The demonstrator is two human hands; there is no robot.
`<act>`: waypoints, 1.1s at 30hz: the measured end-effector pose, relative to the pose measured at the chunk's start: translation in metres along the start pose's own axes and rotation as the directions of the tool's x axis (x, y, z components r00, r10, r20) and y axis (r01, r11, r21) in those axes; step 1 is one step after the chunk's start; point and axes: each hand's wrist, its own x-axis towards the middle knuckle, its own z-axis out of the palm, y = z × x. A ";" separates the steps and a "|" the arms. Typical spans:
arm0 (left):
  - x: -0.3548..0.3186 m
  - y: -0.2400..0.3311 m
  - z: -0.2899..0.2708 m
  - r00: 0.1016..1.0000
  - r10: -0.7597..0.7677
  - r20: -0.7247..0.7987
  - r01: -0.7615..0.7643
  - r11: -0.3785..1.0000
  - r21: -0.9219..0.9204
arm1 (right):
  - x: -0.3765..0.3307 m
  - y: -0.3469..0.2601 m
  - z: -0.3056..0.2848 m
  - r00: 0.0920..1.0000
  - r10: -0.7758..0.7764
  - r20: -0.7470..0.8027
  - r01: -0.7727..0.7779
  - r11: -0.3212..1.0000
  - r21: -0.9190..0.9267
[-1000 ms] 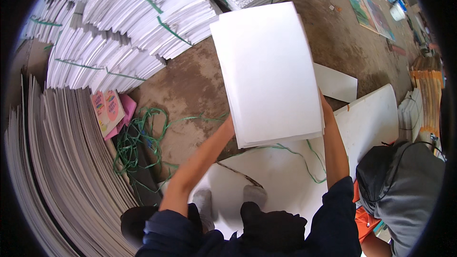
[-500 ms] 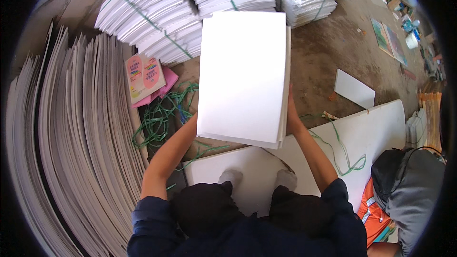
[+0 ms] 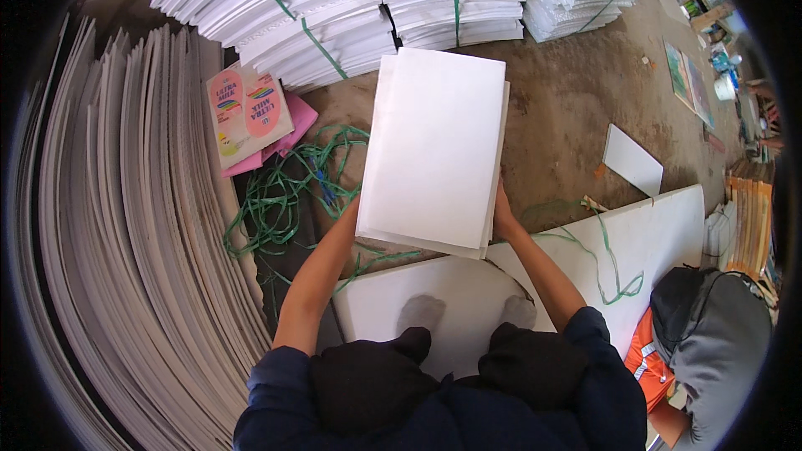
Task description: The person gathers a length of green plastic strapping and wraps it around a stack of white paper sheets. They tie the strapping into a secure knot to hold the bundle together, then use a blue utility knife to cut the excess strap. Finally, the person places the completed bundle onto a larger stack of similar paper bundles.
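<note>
A stack of white rectangular boards point(image 3: 434, 150) is held up in front of me, its top face toward me and its sheets slightly uneven at the edges. My left hand point(image 3: 354, 209) grips it low on the left side, mostly hidden behind the boards. On the opposite side my right hand point(image 3: 503, 213) is closed against the edge, its fingertips out of sight behind the stack. Below it, my socked feet stand on a large white sheet point(image 3: 388, 301). A tangle of green plastic strapping point(image 3: 271, 200) lies left of the held stack.
Tall grey-white boards point(image 3: 142, 200) stand on edge along the left. Strapped white bundles point(image 3: 455, 0) line the back. A printed carton piece point(image 3: 248, 113) lies by the strapping. One loose white board point(image 3: 632, 160) is on the floor; another person point(image 3: 718, 351) sits at lower right.
The held stack appears slightly smaller and lower, its far edge now below the strapped bundles. Both hands keep their hold, while the view has shifted a little.
</note>
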 end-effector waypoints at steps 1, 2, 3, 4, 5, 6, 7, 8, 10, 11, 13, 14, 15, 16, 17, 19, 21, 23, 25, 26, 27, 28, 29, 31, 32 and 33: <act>0.000 -0.003 0.000 1.000 0.015 -0.019 -0.014 0.999 0.038 | 0.009 0.009 -0.005 0.997 0.031 -0.074 -0.033 0.999 -0.022; -0.003 -0.012 -0.002 0.999 0.016 -0.034 -0.013 0.996 0.092 | 0.016 0.016 -0.009 0.989 -0.098 -0.108 0.077 0.979 -0.188; 0.004 -0.012 -0.004 0.998 0.034 -0.055 -0.026 0.990 0.139 | 0.022 0.014 -0.024 0.960 -0.247 -0.132 0.185 0.913 -0.364; 0.010 -0.012 -0.005 0.996 0.054 -0.076 -0.038 0.980 0.196 | 0.027 0.012 -0.039 0.911 -0.391 -0.128 0.270 0.803 -0.532; 0.009 -0.014 -0.008 0.993 0.066 -0.098 -0.038 0.963 0.268 | 0.032 0.014 -0.049 0.893 -0.398 -0.209 0.209 0.779 -0.591; 0.011 -0.014 -0.010 0.989 0.081 -0.121 -0.036 0.942 0.334 | 0.036 0.011 -0.056 0.863 -0.412 -0.291 0.143 0.753 -0.642; 0.012 -0.012 -0.009 0.986 0.095 -0.140 -0.034 0.923 0.384 | 0.037 0.012 -0.062 0.824 -0.429 -0.371 0.068 0.725 -0.686; 0.016 -0.008 -0.006 0.983 0.099 -0.156 -0.033 0.925 0.378 | 0.037 0.016 -0.065 0.833 -0.425 -0.355 0.020 0.665 -0.747; 0.020 -0.011 0.011 0.983 0.068 -0.170 -0.020 0.962 0.272 | 0.035 0.017 -0.056 0.862 -0.402 -0.309 -0.059 0.526 -0.848; 0.018 -0.042 0.035 0.986 -0.055 -0.160 0.024 0.982 -0.188 | 0.042 0.020 -0.045 0.866 -0.427 -0.259 0.012 0.536 -0.844; 0.015 -0.088 0.067 0.970 -0.210 -0.126 0.044 0.654 -0.755 | 0.066 0.040 -0.032 0.860 -0.479 -0.176 0.141 0.554 -0.820; 0.020 -0.096 0.069 0.967 -0.230 -0.112 0.014 0.487 -0.873 | 0.075 0.040 -0.031 0.855 -0.472 -0.213 0.191 0.669 -0.718; 0.025 -0.090 0.071 0.971 -0.198 -0.131 -0.008 0.524 -0.852 | 0.080 0.037 -0.038 0.853 -0.450 -0.262 0.215 0.763 -0.610; 0.027 -0.089 0.068 0.984 -0.106 -0.145 -0.027 0.712 -0.702 | 0.082 0.035 -0.044 0.853 -0.424 -0.303 0.245 0.840 -0.485; 0.028 -0.090 0.062 0.987 -0.017 -0.162 -0.069 0.859 -0.507 | 0.080 0.030 -0.053 0.888 -0.310 -0.340 0.181 0.915 -0.361; 0.022 -0.079 0.036 0.974 0.225 0.031 -0.224 0.929 0.294 | 0.057 0.007 -0.069 0.921 -0.030 -0.388 -0.010 0.995 -0.099; 0.023 -0.043 0.003 0.994 0.024 0.104 -0.035 0.994 0.108 | 0.041 -0.008 -0.092 0.922 -0.103 -0.374 -0.069 0.905 -0.420; 0.014 -0.032 -0.014 0.988 -0.063 0.140 0.064 0.998 -0.003 | 0.032 -0.006 -0.096 0.944 -0.179 -0.275 -0.069 0.712 -0.699; 0.005 -0.037 -0.024 0.993 -0.031 0.111 0.039 0.997 -0.070 | 0.026 0.006 -0.084 0.967 -0.231 -0.108 0.002 0.432 -0.902; 0.003 -0.043 -0.023 0.993 -0.040 0.115 0.048 0.996 -0.072 | 0.021 0.012 -0.074 0.947 -0.289 -0.140 -0.018 0.388 -0.921; -0.005 -0.058 -0.017 0.991 -0.063 0.116 0.071 0.995 -0.065 | 0.013 0.014 -0.051 0.926 -0.344 -0.153 -0.028 0.344 -0.939; -0.008 -0.062 -0.012 0.990 -0.072 0.124 0.081 0.994 -0.068 | 0.007 0.017 -0.041 0.899 -0.398 -0.180 -0.057 0.300 -0.952; -0.011 -0.066 -0.007 0.989 -0.081 0.124 0.093 0.991 -0.095 | 0.006 0.020 -0.037 0.895 -0.399 -0.198 -0.074 0.306 -0.949; -0.010 -0.063 -0.004 0.988 -0.085 0.128 0.105 0.982 -0.158 | 0.008 0.025 -0.037 0.880 -0.406 -0.247 -0.119 0.316 -0.941; -0.011 -0.062 -0.003 0.986 -0.097 0.134 0.123 0.971 -0.206 | 0.008 0.027 -0.038 0.883 -0.386 -0.266 -0.145 0.315 -0.938; -0.012 -0.061 -0.002 0.984 -0.115 0.138 0.147 0.956 -0.253 | 0.008 0.027 -0.038 0.888 -0.365 -0.279 -0.166 0.312 -0.936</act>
